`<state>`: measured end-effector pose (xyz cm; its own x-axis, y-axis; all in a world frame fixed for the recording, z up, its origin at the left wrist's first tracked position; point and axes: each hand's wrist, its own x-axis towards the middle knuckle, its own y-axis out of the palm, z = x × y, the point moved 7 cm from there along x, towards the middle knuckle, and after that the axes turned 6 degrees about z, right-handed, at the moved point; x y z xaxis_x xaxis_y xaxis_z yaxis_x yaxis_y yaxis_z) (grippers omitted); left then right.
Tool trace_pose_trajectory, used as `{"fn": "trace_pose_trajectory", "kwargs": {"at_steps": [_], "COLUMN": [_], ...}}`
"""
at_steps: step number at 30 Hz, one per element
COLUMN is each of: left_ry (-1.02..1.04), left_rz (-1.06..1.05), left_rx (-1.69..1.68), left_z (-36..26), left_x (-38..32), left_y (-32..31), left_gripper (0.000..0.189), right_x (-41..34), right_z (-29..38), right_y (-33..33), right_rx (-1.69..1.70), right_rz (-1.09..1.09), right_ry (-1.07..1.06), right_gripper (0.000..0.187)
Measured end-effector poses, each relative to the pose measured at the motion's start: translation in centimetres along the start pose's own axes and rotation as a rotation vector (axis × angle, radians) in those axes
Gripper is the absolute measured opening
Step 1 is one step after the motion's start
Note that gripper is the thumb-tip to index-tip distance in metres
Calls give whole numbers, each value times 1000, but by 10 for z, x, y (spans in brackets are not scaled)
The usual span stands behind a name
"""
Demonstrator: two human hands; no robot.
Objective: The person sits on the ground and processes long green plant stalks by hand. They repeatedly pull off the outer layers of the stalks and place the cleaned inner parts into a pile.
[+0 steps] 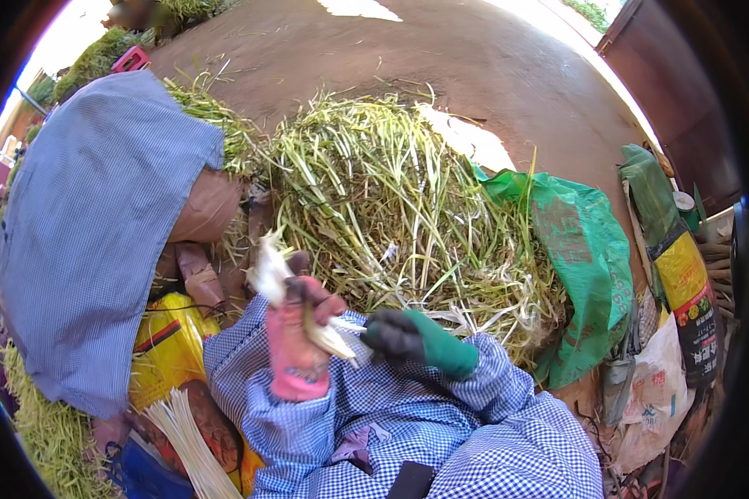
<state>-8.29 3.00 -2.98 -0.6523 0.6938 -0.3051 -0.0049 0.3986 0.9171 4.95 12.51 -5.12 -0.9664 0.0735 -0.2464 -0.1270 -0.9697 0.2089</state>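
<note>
My left hand (pixel 299 343), in a worn pink glove, is raised in front of my checked smock (pixel 406 405) and grips a pale plant stalk (pixel 269 271). Its whitish, blurred leafy end rises above the fingers, and split pale ends stick out towards the right. Beside it, my right hand (pixel 412 340), in a green glove with dark fingers, has its fingers closed on a thin pale strip of the same stalk. Just beyond both hands lies a large heap of long green and yellowish plant stalks (pixel 381 199).
A green plastic sheet (pixel 580 249) borders the heap's right side. Printed sacks (pixel 686 299) stand farther right. On the left, a blue checked cloth (pixel 100 218) drapes over something hidden. A bundle of pale stems (pixel 190 443) lies at lower left, near a yellow bag (pixel 178 340).
</note>
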Motion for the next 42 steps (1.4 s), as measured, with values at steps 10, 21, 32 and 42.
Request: {"fn": "trace_pose_trajectory", "kwargs": {"at_steps": [10, 21, 32, 42], "left_ry": [44, 128, 40, 37], "left_rz": [324, -110, -85, -170], "left_rx": [-61, 426, 535, 808], "left_z": [-21, -9, 1, 6], "left_x": [3, 4, 11, -2], "left_y": [14, -25, -39, -20], "left_gripper": [48, 46, 32, 31], "right_x": [44, 12, -1, -1], "right_z": [-82, -9, -7, 5], "right_y": [-182, -185, -87, -31], "right_rx": [-753, 426, -26, 75], "right_rz": [-804, -504, -18, 92], "right_ry": [235, -352, 128, 154], "right_gripper": [45, 18, 30, 37]}}
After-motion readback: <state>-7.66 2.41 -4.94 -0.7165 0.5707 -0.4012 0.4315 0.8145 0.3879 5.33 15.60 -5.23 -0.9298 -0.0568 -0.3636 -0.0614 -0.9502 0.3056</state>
